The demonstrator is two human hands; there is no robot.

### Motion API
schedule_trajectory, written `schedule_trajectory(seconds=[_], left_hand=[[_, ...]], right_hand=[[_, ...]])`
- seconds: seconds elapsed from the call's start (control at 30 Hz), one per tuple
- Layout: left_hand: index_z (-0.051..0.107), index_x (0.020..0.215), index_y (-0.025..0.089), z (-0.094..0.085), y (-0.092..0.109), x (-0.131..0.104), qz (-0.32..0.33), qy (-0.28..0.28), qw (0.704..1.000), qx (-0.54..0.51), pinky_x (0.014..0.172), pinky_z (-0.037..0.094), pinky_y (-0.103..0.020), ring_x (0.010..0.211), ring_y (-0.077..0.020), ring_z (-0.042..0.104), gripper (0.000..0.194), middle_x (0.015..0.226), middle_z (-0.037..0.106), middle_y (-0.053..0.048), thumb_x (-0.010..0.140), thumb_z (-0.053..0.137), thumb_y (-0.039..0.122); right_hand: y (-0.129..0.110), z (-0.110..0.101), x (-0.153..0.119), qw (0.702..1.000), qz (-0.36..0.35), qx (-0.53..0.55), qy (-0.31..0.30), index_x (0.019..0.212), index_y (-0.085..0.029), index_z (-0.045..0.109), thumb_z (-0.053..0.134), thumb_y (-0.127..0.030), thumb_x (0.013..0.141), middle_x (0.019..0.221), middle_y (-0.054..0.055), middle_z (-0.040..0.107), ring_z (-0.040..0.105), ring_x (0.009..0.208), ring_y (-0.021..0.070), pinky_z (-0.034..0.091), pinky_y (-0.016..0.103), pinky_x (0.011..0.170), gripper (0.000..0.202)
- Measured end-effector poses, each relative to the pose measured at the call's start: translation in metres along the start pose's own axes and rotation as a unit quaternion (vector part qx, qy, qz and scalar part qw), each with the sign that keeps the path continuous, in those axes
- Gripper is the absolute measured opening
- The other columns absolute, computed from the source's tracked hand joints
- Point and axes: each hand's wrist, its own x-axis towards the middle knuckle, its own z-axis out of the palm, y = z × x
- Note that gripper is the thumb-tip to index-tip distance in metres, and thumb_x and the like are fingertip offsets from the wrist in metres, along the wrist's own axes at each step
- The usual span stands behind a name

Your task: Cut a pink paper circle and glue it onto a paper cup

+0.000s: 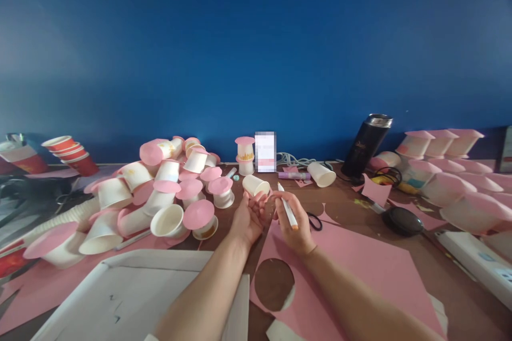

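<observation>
A plain white paper cup (256, 185) lies on its side at my left hand (250, 218), its open end toward me and my fingers curled at its lower rim. My right hand (294, 224) grips an orange-and-white marker (288, 212), tilted with its upper end near the cup. The fingertips of both hands are close together in front of the cup. Under my right wrist lies a pink paper sheet (360, 261) with a round hole cut out. Black-handled scissors (315, 221) rest beside my right hand.
Many cups with pink paper discs (199, 214) crowd the left. More pink-topped cups (452, 186) stand at the right. A black thermos (366, 144), a purple marker (294, 175), another white cup (321, 175) and a black mouse (402, 221) are nearby. A white box lid (160, 293) lies front left.
</observation>
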Motion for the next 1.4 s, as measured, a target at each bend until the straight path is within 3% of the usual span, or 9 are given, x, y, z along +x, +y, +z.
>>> schedule_trajectory(seconds=[0.33,0.53,0.73,1.07,1.23,1.4], left_hand=[[0.060,0.097,0.012,0.002,0.008,0.001,-0.010,0.023,0.999,-0.034,0.033,0.044,-0.011,0.042,-0.0054,0.058,0.013,0.069,0.068,-0.001,0.091,0.050,0.017],[0.059,0.098,0.006,0.005,0.010,0.000,-0.021,0.029,0.998,-0.044,0.033,0.043,-0.010,0.039,-0.0052,0.056,0.016,0.057,0.062,0.001,0.088,0.047,0.007],[0.059,0.097,0.008,0.005,0.011,0.002,-0.023,0.038,0.998,-0.048,0.032,0.042,-0.010,0.039,-0.0050,0.057,0.016,0.059,0.063,0.001,0.087,0.047,0.004],[0.060,0.090,0.006,0.005,0.013,0.004,-0.046,0.036,0.998,-0.033,0.032,0.039,-0.008,0.034,-0.0038,0.052,0.016,0.049,0.055,0.003,0.089,0.044,0.007],[0.059,0.094,0.009,0.003,0.015,0.003,-0.042,0.024,0.998,-0.028,0.030,0.037,-0.009,0.033,-0.0026,0.050,0.015,0.056,0.060,0.003,0.092,0.049,0.020],[0.058,0.096,0.005,0.004,0.018,0.002,-0.072,0.006,0.997,-0.026,0.029,0.035,-0.009,0.033,-0.0020,0.049,0.022,0.056,0.060,0.002,0.093,0.048,0.024]], right_hand=[[0.002,0.002,0.001,0.999,0.006,-0.002,-0.039,0.103,-0.026,0.060,0.049,-0.033,0.092,0.097,0.006,0.063,0.063,0.087,0.0213,0.053,0.033,0.071,0.018],[-0.001,0.001,0.002,0.999,-0.005,-0.030,-0.032,0.101,-0.025,0.060,0.048,-0.030,0.092,0.093,0.006,0.063,0.063,0.086,0.0210,0.052,0.035,0.076,0.016],[-0.002,0.001,0.003,0.998,-0.035,-0.044,-0.039,0.102,-0.025,0.059,0.047,-0.026,0.092,0.096,0.006,0.064,0.062,0.086,0.0204,0.050,0.036,0.081,0.016],[-0.004,-0.001,0.003,0.996,-0.060,-0.058,-0.045,0.102,-0.026,0.060,0.048,-0.020,0.090,0.095,0.005,0.063,0.061,0.088,0.0207,0.048,0.035,0.084,0.018],[-0.003,-0.001,0.003,0.995,-0.062,-0.065,-0.036,0.103,-0.025,0.061,0.047,-0.022,0.091,0.096,0.006,0.064,0.062,0.088,0.0213,0.049,0.037,0.085,0.018],[0.008,0.000,0.013,0.995,-0.057,-0.082,0.019,0.122,-0.026,0.053,0.047,-0.026,0.092,0.122,0.009,0.060,0.056,0.113,0.0231,0.044,0.041,0.099,0.031]])
